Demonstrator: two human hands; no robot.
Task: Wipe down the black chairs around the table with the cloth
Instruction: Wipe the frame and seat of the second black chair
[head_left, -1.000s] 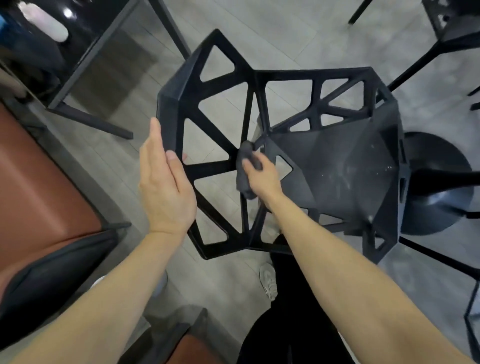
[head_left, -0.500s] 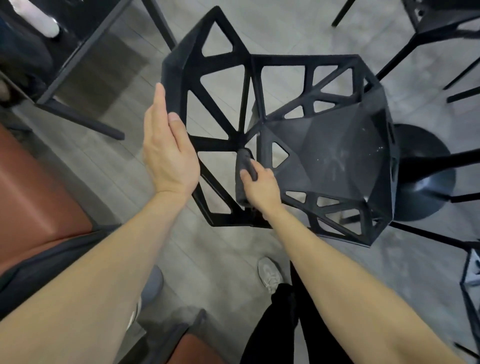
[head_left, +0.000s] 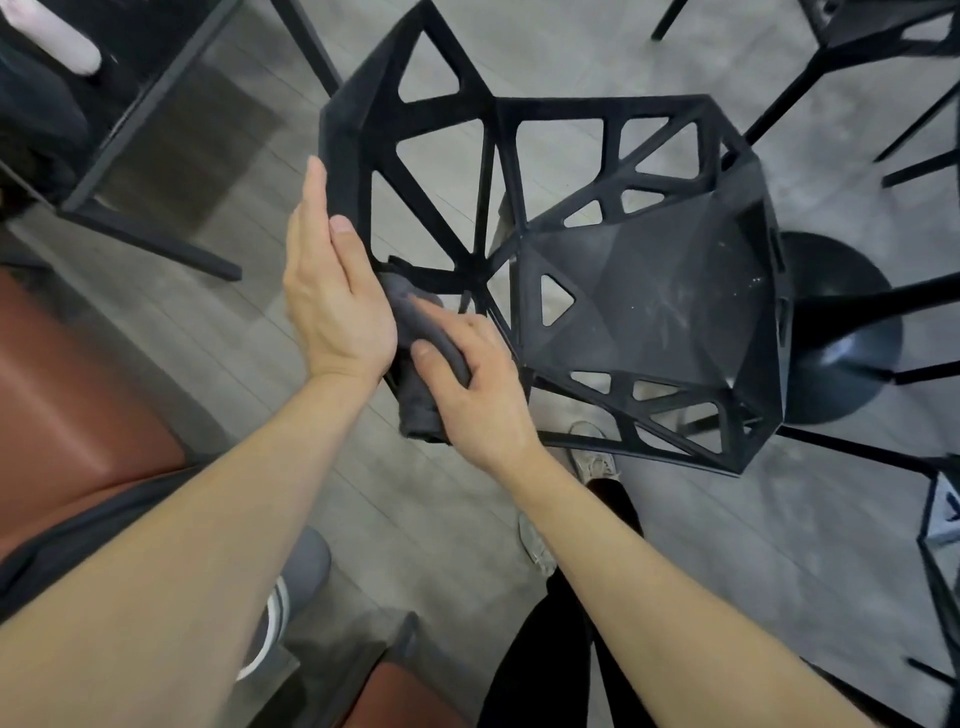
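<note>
The black chair (head_left: 649, 291) fills the middle of the head view, seen from above, with its openwork back towards the person and its solid seat panel beyond. Pale dust and streaks are seen on the seat, so most of the wiping is judged still to be done there. The chair is steadied, it seems, by the left hand (head_left: 332, 291), which is laid nearly flat and open against the outer left edge of the back, fingers straight and pointing away, thumb along the frame; nothing is gripped in it. This bracing is probably meant to stop the frame turning under the rubbing. The grey cloth (head_left: 421, 364), bunched into a roll, is held at the lower left corner of the back, where several struts meet. It is pressed there by the right hand (head_left: 478, 384), whose fingers and thumb are curled over it, partly closed around the fabric. The two hands lie just beside each other, the cloth between them. No containers are seen. More black chairs (head_left: 883, 31) stand at the frame's right edge, well apart.
</note>
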